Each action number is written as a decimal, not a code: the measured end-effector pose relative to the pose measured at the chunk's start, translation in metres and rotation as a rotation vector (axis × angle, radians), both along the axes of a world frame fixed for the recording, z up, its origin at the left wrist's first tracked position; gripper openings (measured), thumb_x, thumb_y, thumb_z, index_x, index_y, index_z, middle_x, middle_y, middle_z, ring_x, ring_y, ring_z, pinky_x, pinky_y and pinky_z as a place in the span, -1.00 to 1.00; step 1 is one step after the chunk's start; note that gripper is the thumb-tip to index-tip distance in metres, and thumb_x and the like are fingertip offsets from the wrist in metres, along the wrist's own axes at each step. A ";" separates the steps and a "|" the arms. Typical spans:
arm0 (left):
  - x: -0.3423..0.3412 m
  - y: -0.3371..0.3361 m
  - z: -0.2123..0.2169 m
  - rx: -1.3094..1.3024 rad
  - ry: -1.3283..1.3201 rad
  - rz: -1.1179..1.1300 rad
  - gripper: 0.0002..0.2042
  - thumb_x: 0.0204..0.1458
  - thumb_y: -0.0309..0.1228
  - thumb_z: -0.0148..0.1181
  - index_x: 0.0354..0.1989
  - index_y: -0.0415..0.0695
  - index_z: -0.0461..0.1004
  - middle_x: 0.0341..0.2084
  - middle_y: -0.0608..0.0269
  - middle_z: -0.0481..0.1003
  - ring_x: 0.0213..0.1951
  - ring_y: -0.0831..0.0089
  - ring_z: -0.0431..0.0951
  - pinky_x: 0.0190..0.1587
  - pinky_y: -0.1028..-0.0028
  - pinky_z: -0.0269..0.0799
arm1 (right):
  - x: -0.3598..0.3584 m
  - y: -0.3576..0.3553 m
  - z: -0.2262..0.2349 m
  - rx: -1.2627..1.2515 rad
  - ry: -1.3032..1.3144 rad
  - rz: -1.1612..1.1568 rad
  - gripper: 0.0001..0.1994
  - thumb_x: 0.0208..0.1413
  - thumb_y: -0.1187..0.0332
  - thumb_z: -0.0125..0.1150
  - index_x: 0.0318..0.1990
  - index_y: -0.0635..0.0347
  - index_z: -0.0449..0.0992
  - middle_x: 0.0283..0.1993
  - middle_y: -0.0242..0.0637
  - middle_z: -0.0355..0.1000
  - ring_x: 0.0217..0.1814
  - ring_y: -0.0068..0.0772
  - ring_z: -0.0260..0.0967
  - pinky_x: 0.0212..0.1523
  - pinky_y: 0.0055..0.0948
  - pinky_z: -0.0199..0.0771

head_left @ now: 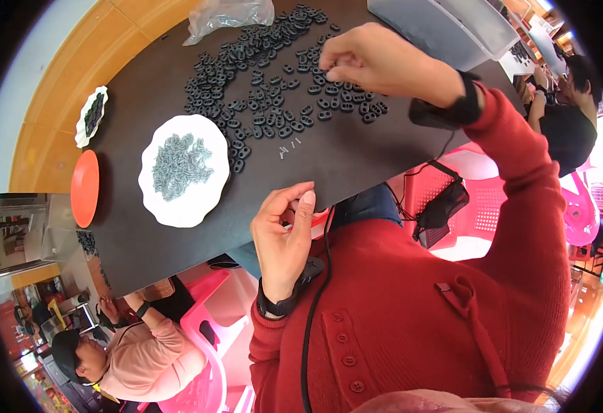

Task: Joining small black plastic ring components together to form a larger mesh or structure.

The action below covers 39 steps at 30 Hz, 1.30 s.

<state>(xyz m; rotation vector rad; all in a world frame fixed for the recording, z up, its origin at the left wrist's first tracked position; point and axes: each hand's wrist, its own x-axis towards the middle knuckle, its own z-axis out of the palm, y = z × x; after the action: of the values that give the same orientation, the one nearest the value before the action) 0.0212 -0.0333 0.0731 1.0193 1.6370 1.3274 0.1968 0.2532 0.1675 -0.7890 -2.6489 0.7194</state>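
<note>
At the table's front edge, my left hand is closed, its thumb and forefinger brought together; whatever lies between them is too small or hidden to tell. Farther right, my right hand hovers over small black two-hole plastic pieces with its fingers curled into a pinch, and I cannot make out anything in it. Many more of these black pieces spread over the far half of the table. Several thin, light slivers lie between the two hands. A white scalloped plate at the left holds a heap of small grey spring-like pieces.
Left of the plate stand an orange-red dish and a small white dish with black pieces. A clear plastic bag and a translucent bin sit at the back. Two other people work nearby beside pink chairs.
</note>
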 end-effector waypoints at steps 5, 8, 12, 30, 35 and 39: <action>-0.025 -0.016 0.000 -0.043 -0.060 -0.019 -0.77 0.43 -0.40 0.38 0.07 -0.32 0.74 -0.14 0.30 0.68 -0.09 0.59 0.63 0.03 0.55 0.50 | -0.068 0.016 -0.047 0.170 -0.157 0.077 -0.77 0.21 0.35 0.47 -0.03 0.23 0.75 -0.15 -0.02 0.72 -0.04 0.15 0.68 -0.01 0.01 0.64; -0.033 -0.020 -0.005 0.062 -0.094 0.045 -0.80 0.37 -0.38 0.42 0.00 -0.25 0.78 -0.40 0.39 0.49 -0.41 0.66 0.32 -0.31 0.55 0.27 | -0.098 0.019 -0.066 0.248 -0.227 0.093 -0.73 0.20 0.36 0.46 0.01 0.25 0.76 -0.15 0.00 0.72 -0.01 0.17 0.69 0.05 0.03 0.66; -0.043 -0.022 -0.011 0.053 -0.103 0.035 -0.79 0.38 -0.36 0.42 0.00 -0.25 0.78 -0.40 0.40 0.49 -0.41 0.67 0.30 -0.32 0.55 0.26 | -0.118 0.026 -0.084 0.266 -0.259 0.111 -0.70 0.20 0.36 0.46 0.05 0.26 0.75 -0.13 0.02 0.72 0.01 0.16 0.68 0.05 0.02 0.67; -0.051 -0.024 -0.012 0.034 -0.364 0.072 -0.76 0.44 -0.38 0.34 0.11 -0.28 0.72 -0.17 0.27 0.74 -0.30 0.72 0.49 -0.18 0.63 0.41 | -0.131 0.023 -0.079 0.428 -0.070 0.077 -0.84 0.26 0.34 0.25 -0.28 0.18 0.68 -0.29 -0.11 0.64 -0.12 0.05 0.62 -0.08 0.01 0.62; -0.053 -0.003 -0.007 0.076 -0.653 0.065 -0.72 0.48 -0.33 0.30 0.08 -0.33 0.72 -0.19 0.21 0.76 -0.35 0.75 0.48 -0.25 0.65 0.41 | -0.087 -0.053 -0.029 0.381 0.269 0.226 -0.89 0.23 0.41 0.43 -0.15 0.22 0.72 -0.26 -0.15 0.62 -0.16 0.00 0.56 -0.12 -0.11 0.55; -0.039 0.014 0.000 0.050 -0.771 -0.028 -0.72 0.47 -0.29 0.33 0.06 -0.29 0.75 -0.19 0.19 0.77 -0.36 0.74 0.52 -0.25 0.63 0.47 | -0.042 -0.114 -0.035 0.383 0.324 0.321 -0.80 0.11 0.53 0.52 -0.11 0.23 0.71 -0.26 -0.24 0.56 -0.23 -0.09 0.47 -0.21 -0.19 0.53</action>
<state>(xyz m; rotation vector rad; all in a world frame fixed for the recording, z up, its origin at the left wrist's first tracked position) -0.0174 -0.0190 0.0735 0.4484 1.0009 1.4947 0.1543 0.1391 0.1325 -0.1321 -2.5158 0.3492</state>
